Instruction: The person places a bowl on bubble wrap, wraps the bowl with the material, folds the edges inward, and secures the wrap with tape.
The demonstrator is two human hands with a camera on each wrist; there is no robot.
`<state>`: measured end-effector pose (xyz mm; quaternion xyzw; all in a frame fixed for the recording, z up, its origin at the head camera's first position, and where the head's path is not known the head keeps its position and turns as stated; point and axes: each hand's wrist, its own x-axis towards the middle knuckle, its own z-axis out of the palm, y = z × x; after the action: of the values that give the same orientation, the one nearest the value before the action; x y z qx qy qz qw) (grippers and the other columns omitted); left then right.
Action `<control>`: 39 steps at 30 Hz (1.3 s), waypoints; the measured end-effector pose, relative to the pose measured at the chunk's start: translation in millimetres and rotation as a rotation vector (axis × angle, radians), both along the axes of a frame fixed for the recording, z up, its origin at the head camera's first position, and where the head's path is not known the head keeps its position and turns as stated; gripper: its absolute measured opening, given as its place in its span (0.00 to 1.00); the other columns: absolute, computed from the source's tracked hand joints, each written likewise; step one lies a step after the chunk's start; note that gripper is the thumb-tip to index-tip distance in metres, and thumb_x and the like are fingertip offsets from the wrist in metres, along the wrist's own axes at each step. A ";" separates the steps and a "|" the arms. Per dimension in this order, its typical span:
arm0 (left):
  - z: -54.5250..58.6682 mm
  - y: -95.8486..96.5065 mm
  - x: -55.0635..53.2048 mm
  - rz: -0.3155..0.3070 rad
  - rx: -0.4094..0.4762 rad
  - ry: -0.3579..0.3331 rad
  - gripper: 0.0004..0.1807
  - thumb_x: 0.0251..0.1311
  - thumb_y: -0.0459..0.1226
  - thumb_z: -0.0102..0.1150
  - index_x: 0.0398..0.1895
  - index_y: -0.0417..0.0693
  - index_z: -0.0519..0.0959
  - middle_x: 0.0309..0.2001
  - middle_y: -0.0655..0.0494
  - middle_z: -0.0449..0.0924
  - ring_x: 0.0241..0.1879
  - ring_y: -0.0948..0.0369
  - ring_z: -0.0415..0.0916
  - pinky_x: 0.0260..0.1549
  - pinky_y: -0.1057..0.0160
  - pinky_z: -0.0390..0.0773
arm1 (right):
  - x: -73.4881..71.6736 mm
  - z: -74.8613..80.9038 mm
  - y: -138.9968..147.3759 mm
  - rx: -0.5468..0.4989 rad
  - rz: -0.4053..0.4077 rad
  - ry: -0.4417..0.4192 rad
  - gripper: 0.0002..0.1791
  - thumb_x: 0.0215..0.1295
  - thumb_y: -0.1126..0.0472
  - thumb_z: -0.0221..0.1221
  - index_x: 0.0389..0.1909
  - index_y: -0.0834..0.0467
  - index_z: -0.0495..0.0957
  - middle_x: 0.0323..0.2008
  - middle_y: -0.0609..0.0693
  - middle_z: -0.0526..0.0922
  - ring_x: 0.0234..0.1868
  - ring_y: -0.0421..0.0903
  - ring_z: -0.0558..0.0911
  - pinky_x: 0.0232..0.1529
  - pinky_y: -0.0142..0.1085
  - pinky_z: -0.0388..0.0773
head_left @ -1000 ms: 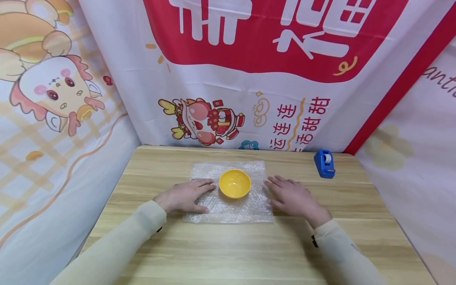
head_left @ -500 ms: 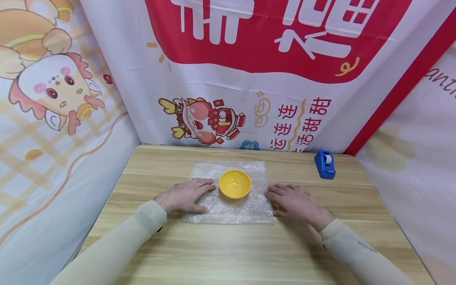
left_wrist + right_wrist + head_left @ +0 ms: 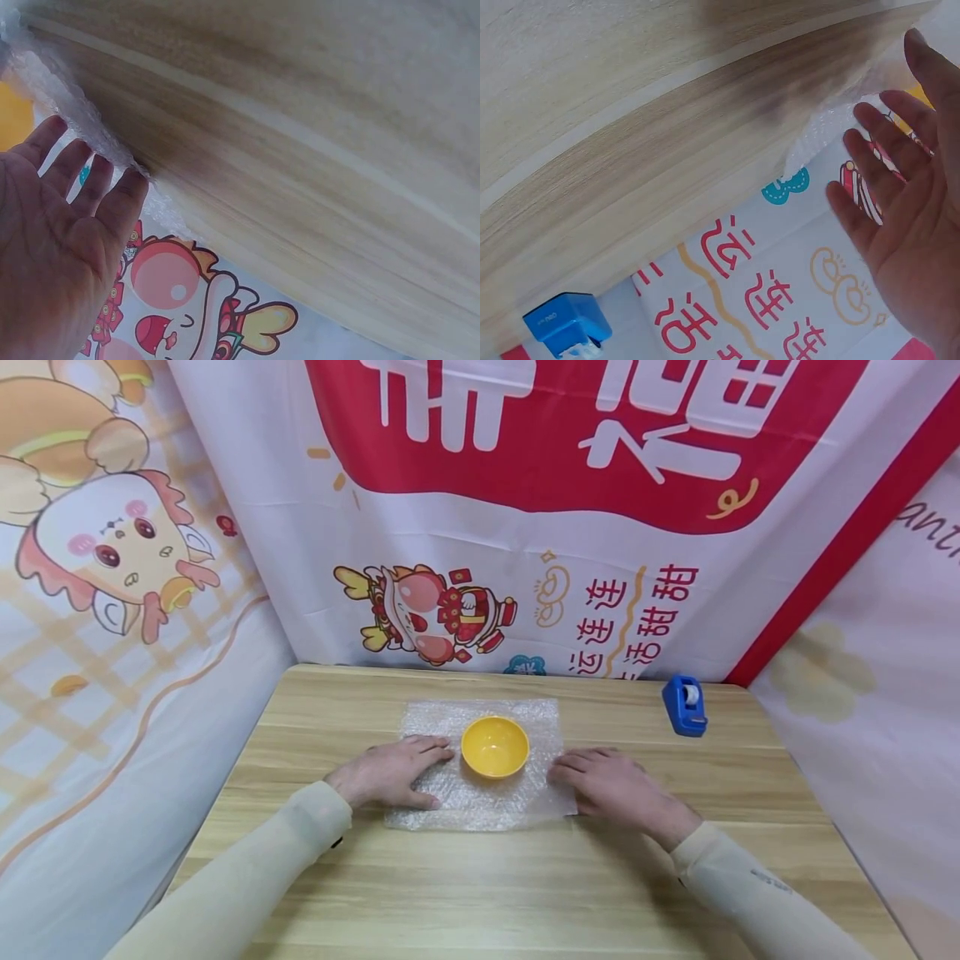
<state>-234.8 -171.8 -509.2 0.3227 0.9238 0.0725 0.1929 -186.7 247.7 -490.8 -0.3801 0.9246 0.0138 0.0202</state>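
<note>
A yellow bowl (image 3: pixel 494 748) stands upright on a sheet of bubble wrap (image 3: pixel 487 802), a little above its middle in the head view. My left hand (image 3: pixel 393 771) rests over the sheet's left edge, fingers spread toward the bowl but apart from it. In the left wrist view, the left hand's fingertips (image 3: pixel 133 180) touch the bubble wrap. My right hand (image 3: pixel 618 789) lies at the right edge, its fingertips on the sheet. The right wrist view shows the right hand's fingers (image 3: pixel 874 161) extended and the thumb apart. The lower right corner of the sheet looks slightly raised.
A blue tape dispenser (image 3: pixel 684 706) stands near the back right corner of the wooden table (image 3: pixel 465 893). Printed cloth (image 3: pixel 420 527) hangs behind the table and along both sides.
The right hand has shifted toward the near side, then left onto the bubble wrap's right edge, whose near corner now looks slightly lifted. The left hand and the bowl stay put.
</note>
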 end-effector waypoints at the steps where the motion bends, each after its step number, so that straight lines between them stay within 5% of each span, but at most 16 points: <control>1: 0.3 0.2 0.1 0.000 -0.001 -0.001 0.52 0.77 0.65 0.73 0.95 0.57 0.65 0.97 0.52 0.58 0.96 0.45 0.58 0.92 0.35 0.69 | -0.4 0.2 -0.9 0.000 0.007 0.015 0.28 0.77 0.59 0.78 0.75 0.49 0.87 0.76 0.51 0.89 0.79 0.57 0.87 0.82 0.63 0.85; 12: 3.3 2.2 2.3 -0.015 -0.008 -0.007 0.51 0.77 0.64 0.73 0.95 0.57 0.65 0.98 0.53 0.56 0.96 0.46 0.57 0.94 0.37 0.66 | -2.2 9.0 -10.2 -0.094 0.107 0.076 0.10 0.78 0.61 0.77 0.54 0.47 0.92 0.53 0.42 0.94 0.58 0.44 0.93 0.66 0.46 0.96; 26: 10.2 15.8 17.3 -0.036 -0.025 -0.004 0.51 0.77 0.64 0.73 0.95 0.59 0.66 0.98 0.57 0.57 0.96 0.48 0.58 0.95 0.40 0.65 | -0.8 35.1 -13.0 -0.154 0.071 0.102 0.16 0.74 0.61 0.80 0.59 0.50 0.93 0.53 0.44 0.95 0.54 0.44 0.92 0.61 0.44 0.98; 39: 6.4 29.8 24.4 -0.083 -0.053 0.039 0.50 0.76 0.66 0.73 0.94 0.59 0.68 0.96 0.56 0.61 0.94 0.49 0.62 0.94 0.43 0.68 | -8.2 39.5 -27.2 -0.187 0.065 0.145 0.12 0.80 0.54 0.76 0.60 0.49 0.92 0.54 0.43 0.95 0.56 0.43 0.93 0.65 0.45 0.97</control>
<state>-210.4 -142.0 -502.8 0.3569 0.9147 0.0337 0.1864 -194.8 220.5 -451.3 -0.4082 0.9081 -0.0444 -0.0826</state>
